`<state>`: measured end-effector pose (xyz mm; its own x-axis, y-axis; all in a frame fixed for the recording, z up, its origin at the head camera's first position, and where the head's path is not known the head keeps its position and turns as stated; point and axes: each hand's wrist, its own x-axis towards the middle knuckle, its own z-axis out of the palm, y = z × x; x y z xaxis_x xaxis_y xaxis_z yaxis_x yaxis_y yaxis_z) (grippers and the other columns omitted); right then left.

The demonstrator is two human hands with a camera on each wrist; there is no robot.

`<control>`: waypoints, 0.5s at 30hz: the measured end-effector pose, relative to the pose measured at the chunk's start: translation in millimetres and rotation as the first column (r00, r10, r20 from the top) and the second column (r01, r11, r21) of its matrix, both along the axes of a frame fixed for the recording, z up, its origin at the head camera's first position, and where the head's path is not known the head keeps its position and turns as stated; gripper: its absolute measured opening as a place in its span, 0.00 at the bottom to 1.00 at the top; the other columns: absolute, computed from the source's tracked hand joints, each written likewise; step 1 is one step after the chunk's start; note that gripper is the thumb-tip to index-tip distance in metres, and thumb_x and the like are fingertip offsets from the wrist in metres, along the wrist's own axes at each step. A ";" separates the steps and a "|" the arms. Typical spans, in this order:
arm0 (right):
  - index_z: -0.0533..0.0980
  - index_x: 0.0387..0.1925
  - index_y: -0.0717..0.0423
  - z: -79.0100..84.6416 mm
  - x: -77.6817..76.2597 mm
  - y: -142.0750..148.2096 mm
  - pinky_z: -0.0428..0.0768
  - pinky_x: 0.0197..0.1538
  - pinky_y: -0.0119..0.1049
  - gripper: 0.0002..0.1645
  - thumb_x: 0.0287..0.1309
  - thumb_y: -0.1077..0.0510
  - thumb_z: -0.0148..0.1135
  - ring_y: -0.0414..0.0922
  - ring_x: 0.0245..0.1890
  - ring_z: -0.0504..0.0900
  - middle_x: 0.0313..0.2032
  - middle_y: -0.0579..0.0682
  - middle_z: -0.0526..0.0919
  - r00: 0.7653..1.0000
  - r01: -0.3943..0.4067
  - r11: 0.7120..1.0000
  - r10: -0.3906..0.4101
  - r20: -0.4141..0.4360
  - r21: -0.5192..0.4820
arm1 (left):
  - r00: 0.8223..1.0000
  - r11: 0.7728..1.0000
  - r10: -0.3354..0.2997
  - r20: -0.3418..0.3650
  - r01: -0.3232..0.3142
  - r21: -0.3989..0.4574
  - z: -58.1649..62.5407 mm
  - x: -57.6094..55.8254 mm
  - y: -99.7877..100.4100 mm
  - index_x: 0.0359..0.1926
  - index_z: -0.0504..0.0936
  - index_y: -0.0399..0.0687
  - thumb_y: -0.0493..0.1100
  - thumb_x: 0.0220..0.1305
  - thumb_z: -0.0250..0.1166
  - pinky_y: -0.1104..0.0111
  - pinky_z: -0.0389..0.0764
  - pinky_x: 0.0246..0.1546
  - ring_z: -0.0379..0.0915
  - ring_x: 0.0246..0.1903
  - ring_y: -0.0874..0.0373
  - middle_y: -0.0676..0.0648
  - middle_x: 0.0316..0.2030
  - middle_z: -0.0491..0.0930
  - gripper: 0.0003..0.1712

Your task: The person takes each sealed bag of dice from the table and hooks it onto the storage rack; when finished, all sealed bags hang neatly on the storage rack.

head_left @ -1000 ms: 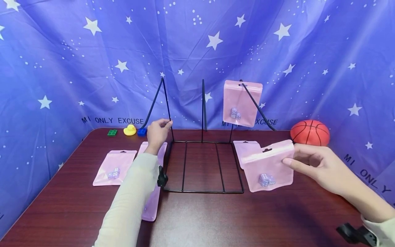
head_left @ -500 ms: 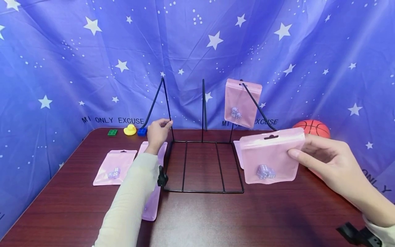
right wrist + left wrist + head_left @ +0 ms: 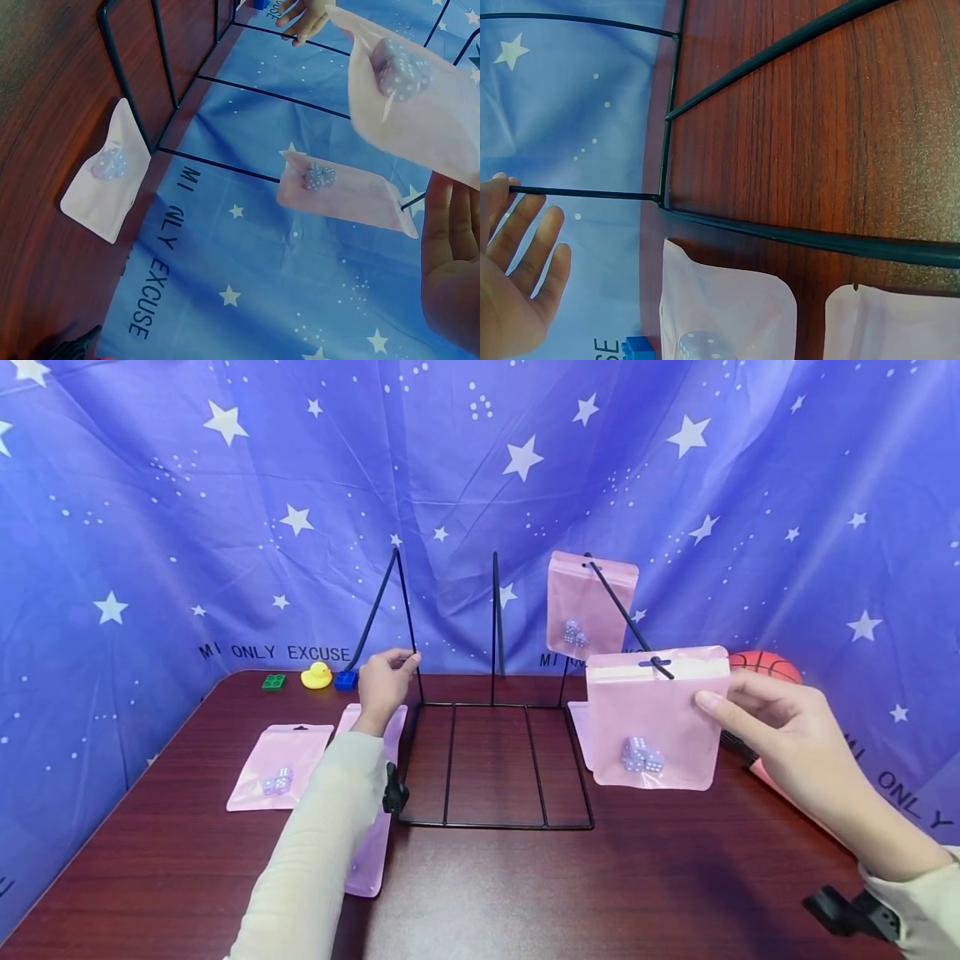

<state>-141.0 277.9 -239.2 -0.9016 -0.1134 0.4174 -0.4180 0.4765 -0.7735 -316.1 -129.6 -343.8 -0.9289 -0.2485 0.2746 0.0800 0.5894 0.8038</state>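
Observation:
My right hand pinches the right edge of a pink zip bag with several speckled dice inside. The tip of the right hook of a black wire display rack pokes through that bag's hang hole. Farther back on the same hook hangs another pink bag, also with dice. With thumb and fingers my left hand holds the rack's left upright, seen too in the left wrist view. The middle and left hooks carry no bag.
Pink bags lie on the table: one far left, another partly under my left forearm, a third by the rack's right side. A green brick, yellow duck, blue brick and orange basketball stand at the back.
My right hand has raised the pink bag from beside the rack's right corner to the hook's tip, and the tip now passes through its hole. My left hand stays on the upright.

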 end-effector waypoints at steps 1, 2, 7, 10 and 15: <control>0.85 0.43 0.52 0.2 -1.4 -0.2 0.67 0.20 0.32 0.10 0.67 0.67 0.63 0.35 0.27 0.77 0.29 0.40 0.86 1.000 0.003 1.000 -0.003 -0.006 0.007 | 1.000 1.000 0.001 -0.001 -0.001 -0.002 0.2 -0.1 -0.1 0.54 0.88 0.46 0.50 0.72 0.65 0.51 0.75 0.53 0.84 0.46 0.46 0.42 0.44 0.88 0.18; 0.85 0.42 0.52 0.3 -2.8 -0.5 0.70 0.22 0.31 0.10 0.67 0.67 0.63 0.35 0.27 0.78 0.29 0.41 0.86 1.000 0.004 1.000 -0.004 -0.013 0.010 | 1.000 1.000 0.000 -0.003 0.000 -0.004 0.6 -0.1 0.0 0.54 0.88 0.45 0.50 0.72 0.65 0.51 0.75 0.53 0.84 0.46 0.46 0.41 0.44 0.88 0.18; 0.85 0.43 0.56 0.4 -10.4 -3.4 0.72 0.28 0.27 0.09 0.67 0.68 0.63 0.36 0.27 0.77 0.29 0.42 0.86 0.999 -0.022 1.000 0.021 -0.028 -0.006 | 1.000 1.000 -0.002 -0.009 0.002 -0.003 1.1 0.3 0.2 0.54 0.88 0.45 0.50 0.72 0.65 0.51 0.75 0.53 0.85 0.45 0.46 0.41 0.44 0.88 0.18; 0.85 0.45 0.58 -0.1 -14.6 -5.6 0.74 0.31 0.26 0.09 0.67 0.68 0.62 0.35 0.29 0.78 0.31 0.42 0.86 0.998 -0.051 0.998 0.050 -0.030 -0.034 | 1.000 1.000 0.001 -0.010 -0.001 -0.001 -0.1 -0.2 0.3 0.54 0.88 0.45 0.50 0.72 0.65 0.52 0.76 0.52 0.85 0.44 0.46 0.41 0.43 0.88 0.18; 0.84 0.44 0.61 -1.1 -21.8 -9.8 0.76 0.37 0.24 0.08 0.68 0.68 0.62 0.34 0.31 0.80 0.30 0.43 0.86 0.996 -0.080 0.994 0.078 -0.033 -0.074 | 1.000 1.000 0.002 0.000 -0.002 -0.004 -1.6 -0.3 0.0 0.55 0.87 0.45 0.51 0.72 0.64 0.52 0.76 0.53 0.85 0.44 0.46 0.41 0.44 0.88 0.19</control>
<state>-162.8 268.1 -240.3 -0.8780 -0.1506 0.4543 -0.4755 0.3817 -0.7926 -316.4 -129.7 -345.4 -0.9283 -0.2494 0.2757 0.0786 0.5930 0.8013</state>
